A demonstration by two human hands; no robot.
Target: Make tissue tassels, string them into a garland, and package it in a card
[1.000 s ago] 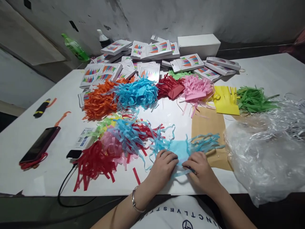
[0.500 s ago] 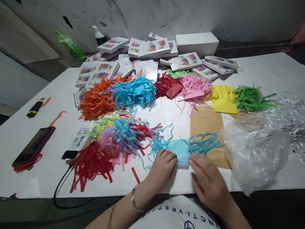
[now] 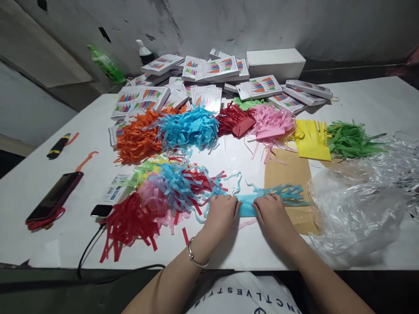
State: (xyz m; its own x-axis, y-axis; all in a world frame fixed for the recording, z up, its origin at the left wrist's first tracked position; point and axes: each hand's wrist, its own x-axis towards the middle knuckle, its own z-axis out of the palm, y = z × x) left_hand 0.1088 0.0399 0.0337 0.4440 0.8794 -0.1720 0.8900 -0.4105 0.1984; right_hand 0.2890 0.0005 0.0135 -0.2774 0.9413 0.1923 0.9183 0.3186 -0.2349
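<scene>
We have both hands clamped on the light-blue, thin, tissue-like band with fringed ends, left hand and right hand set apart, its bare middle showing between them. The band lies near the worktop's front edge. If we press or pull unevenly, it could skew or tear, since it looks flimsy. Its left strips run up to the heap of red, pink, blue and yellow-green fringes; we cannot tell where they part, so a tug could tangle them. The right strips lie over the flat brown cardboard sheet and reach near the crumpled clear plastic bag, where they could snag.

Our white, smooth worktop also bears a dark slab-shaped phone at the left and, at the back, a jumble of white, colour-printed cartons. Behind stands a grey, scuffed wall.
</scene>
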